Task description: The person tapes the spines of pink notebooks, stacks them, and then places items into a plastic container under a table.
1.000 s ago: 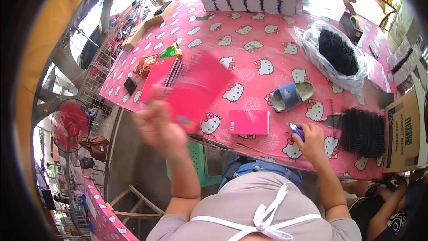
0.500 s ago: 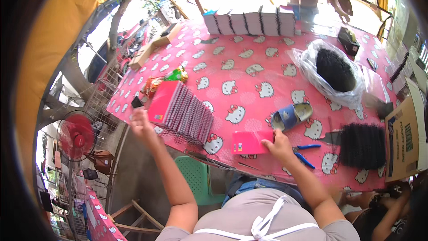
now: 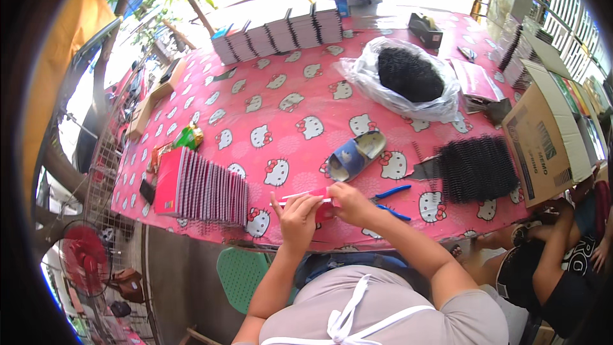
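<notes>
Head view | pink notebook [image 3: 325, 212], over the surface [image 3: 287, 137], near blue slipper [image 3: 354, 157] | left hand [image 3: 301, 214], right hand [image 3: 348, 204]: each grip closed on it | we judge it light, bendable, smooth; hold by edges

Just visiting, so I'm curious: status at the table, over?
Left hand and right hand gripping pink notebook. Pliers, slipper close by. Seemingly not in the way.

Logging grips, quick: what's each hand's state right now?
Left hand: holding the pink pad, fingers over it.
Right hand: holding the pink pad too, at its right end.
</notes>
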The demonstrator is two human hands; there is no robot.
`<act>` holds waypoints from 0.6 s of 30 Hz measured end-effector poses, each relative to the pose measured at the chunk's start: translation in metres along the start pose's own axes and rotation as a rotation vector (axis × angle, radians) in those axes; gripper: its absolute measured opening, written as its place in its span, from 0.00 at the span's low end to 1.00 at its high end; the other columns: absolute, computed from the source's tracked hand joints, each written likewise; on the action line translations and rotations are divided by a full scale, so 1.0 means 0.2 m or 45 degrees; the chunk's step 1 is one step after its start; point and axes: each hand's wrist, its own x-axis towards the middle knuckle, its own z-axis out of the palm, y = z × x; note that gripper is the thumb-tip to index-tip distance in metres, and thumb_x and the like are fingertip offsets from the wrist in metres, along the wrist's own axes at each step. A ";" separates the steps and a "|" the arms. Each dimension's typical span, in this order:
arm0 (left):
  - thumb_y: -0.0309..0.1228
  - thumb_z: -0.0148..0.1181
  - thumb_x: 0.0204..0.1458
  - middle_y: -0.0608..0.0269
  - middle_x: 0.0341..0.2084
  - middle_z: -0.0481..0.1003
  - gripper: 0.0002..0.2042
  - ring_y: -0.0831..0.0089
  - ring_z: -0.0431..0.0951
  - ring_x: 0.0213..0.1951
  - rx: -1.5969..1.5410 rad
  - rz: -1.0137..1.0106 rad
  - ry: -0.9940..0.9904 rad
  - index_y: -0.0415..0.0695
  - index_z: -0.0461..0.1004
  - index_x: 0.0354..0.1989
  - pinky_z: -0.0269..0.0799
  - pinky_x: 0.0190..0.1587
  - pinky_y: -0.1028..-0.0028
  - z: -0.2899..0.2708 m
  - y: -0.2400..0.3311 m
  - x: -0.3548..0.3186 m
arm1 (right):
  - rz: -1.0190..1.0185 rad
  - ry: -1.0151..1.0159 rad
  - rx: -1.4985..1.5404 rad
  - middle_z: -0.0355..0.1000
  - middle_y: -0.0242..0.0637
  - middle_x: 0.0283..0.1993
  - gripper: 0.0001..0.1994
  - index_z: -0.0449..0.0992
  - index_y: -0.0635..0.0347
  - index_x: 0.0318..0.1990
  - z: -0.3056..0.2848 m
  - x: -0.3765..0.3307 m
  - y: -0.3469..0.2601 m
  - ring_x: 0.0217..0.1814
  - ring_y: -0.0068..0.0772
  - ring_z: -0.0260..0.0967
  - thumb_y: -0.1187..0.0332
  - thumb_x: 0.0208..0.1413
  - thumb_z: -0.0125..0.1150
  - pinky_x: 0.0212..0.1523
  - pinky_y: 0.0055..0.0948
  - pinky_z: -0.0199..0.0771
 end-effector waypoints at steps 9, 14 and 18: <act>0.27 0.65 0.44 0.66 0.33 0.78 0.06 0.74 0.77 0.33 -0.358 -0.153 0.112 0.47 0.80 0.31 0.47 0.62 0.64 0.00 0.02 0.04 | 0.672 0.450 -1.036 0.67 0.44 0.40 0.12 0.70 0.58 0.40 -0.68 -0.08 0.37 0.42 0.44 0.69 0.72 0.46 0.61 0.41 0.37 0.73; 0.33 0.65 0.45 0.68 0.41 0.75 0.05 0.68 0.73 0.44 0.096 -0.033 0.174 0.50 0.81 0.31 0.42 0.64 0.61 -0.03 0.06 0.02 | -0.070 0.145 -0.300 0.68 0.43 0.36 0.12 0.78 0.59 0.40 -0.38 -0.08 0.07 0.35 0.41 0.71 0.79 0.47 0.57 0.37 0.35 0.72; 0.35 0.65 0.45 0.70 0.38 0.76 0.06 0.66 0.69 0.49 -0.073 -0.123 0.154 0.52 0.81 0.31 0.47 0.61 0.63 -0.01 0.04 0.00 | -0.051 0.030 0.054 0.69 0.38 0.33 0.13 0.79 0.58 0.40 -0.25 -0.05 -0.05 0.32 0.32 0.70 0.77 0.43 0.65 0.33 0.28 0.71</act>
